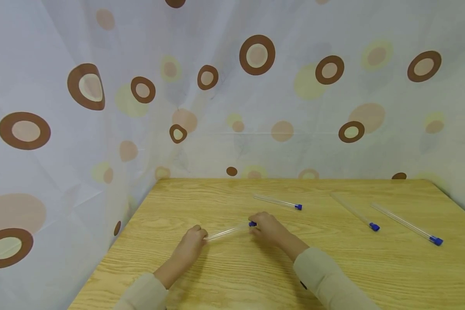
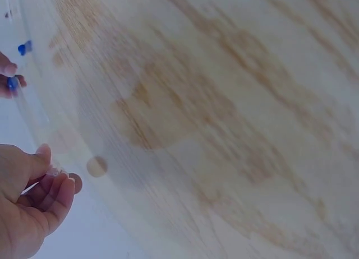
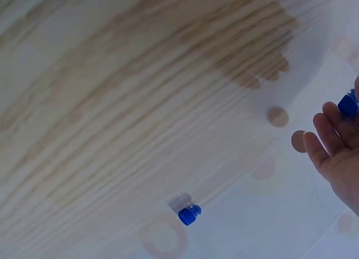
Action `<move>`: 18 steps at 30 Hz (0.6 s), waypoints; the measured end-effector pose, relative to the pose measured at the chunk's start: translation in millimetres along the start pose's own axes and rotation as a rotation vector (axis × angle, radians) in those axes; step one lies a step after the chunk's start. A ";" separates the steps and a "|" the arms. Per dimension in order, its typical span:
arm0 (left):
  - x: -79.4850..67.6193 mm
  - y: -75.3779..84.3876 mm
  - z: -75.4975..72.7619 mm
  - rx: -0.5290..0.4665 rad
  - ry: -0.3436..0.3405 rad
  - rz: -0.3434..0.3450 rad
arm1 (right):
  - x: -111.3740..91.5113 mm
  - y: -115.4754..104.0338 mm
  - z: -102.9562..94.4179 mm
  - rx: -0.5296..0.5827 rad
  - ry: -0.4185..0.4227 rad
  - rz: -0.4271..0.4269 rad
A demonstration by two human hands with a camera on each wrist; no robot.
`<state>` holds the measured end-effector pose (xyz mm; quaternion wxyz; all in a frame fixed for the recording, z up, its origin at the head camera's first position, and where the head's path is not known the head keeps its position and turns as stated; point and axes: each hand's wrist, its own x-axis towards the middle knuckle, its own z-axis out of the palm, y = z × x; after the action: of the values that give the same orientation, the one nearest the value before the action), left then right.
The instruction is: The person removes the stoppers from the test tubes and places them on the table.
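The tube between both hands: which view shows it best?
The head view: the clear tube shows from the left hand to its blue cap at the right hand. The left wrist view shows the pinched end and cap, the rest faintly; the right wrist view, just the cap at the edge.

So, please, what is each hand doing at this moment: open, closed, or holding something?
Left hand: closed, pinching the uncapped end of a clear tube.
Right hand: closed, holding that tube's blue cap.
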<state>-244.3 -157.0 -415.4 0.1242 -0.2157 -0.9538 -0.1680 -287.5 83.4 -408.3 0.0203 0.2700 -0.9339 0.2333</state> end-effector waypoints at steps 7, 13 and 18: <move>0.0 1.4 -0.9 -0.022 -0.002 0.006 | -0.2 2.6 0.5 -0.026 0.027 -0.044; -0.5 2.8 -1.8 -0.035 0.014 0.013 | -1.1 6.7 0.4 -0.046 0.042 -0.086; -1.3 2.9 -2.7 -0.031 0.026 0.010 | -3.4 6.6 0.6 -0.057 0.045 -0.115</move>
<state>-241.3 -156.0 -412.5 0.1340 -0.2204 -0.9483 -0.1851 -288.0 89.8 -412.1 0.0624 0.3174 -0.9224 0.2113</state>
